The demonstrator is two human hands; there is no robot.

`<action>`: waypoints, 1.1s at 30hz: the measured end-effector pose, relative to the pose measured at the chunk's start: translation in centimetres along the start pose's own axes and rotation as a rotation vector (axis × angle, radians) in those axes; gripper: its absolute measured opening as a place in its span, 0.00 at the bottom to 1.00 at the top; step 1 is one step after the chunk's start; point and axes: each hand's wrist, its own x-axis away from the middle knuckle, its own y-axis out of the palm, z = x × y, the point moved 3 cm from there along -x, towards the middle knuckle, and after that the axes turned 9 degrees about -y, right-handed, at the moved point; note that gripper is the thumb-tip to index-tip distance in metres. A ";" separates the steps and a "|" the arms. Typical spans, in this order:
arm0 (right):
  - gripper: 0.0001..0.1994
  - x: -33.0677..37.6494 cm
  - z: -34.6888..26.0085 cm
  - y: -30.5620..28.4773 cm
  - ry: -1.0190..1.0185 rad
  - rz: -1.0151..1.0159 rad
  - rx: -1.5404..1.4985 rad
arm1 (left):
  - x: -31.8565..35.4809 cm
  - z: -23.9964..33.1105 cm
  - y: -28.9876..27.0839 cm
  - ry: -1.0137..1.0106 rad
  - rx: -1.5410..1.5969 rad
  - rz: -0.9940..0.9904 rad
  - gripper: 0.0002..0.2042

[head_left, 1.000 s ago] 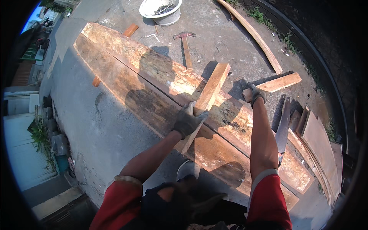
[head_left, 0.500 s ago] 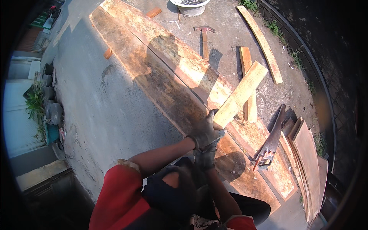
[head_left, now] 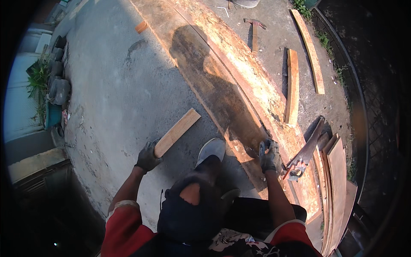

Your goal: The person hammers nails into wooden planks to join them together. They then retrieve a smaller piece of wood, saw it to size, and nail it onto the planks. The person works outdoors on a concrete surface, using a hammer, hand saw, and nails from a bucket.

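In my gloved left hand (head_left: 148,156) I grip the near end of a short wooden plank (head_left: 177,132), out over the concrete left of the boards. Its far end points up and to the right. My gloved right hand (head_left: 269,155) hovers over or rests on the long weathered wooden boards (head_left: 227,100); which of these, I cannot tell. Its thumb and fingers look apart, and no held thing shows between them. A handsaw (head_left: 309,147) lies just right of that hand, across the boards.
Past the boards lie a claw hammer (head_left: 255,36), a short timber piece (head_left: 292,85) and a longer narrow strip (head_left: 309,51). Several thin curved panels (head_left: 338,171) are stacked at the right. My shoe (head_left: 211,150) stands beside the boards. Plant pots (head_left: 59,92) line the left wall.
The plank has moved left, off the boards, in my left hand. My hands, close together before, are now wide apart, with the right over the boards. The whole view has shifted slightly.
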 end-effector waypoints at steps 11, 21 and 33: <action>0.28 15.9 1.0 12.4 0.424 0.012 -1.083 | -2.3 -1.1 3.9 0.117 0.080 0.341 0.38; 0.33 11.9 -2.0 11.6 1.221 0.584 -1.817 | 1.8 -6.1 7.1 -0.020 0.002 0.288 0.33; 0.39 14.7 -3.5 8.6 0.973 0.495 -1.875 | -9.3 7.4 3.4 0.085 0.113 0.313 0.33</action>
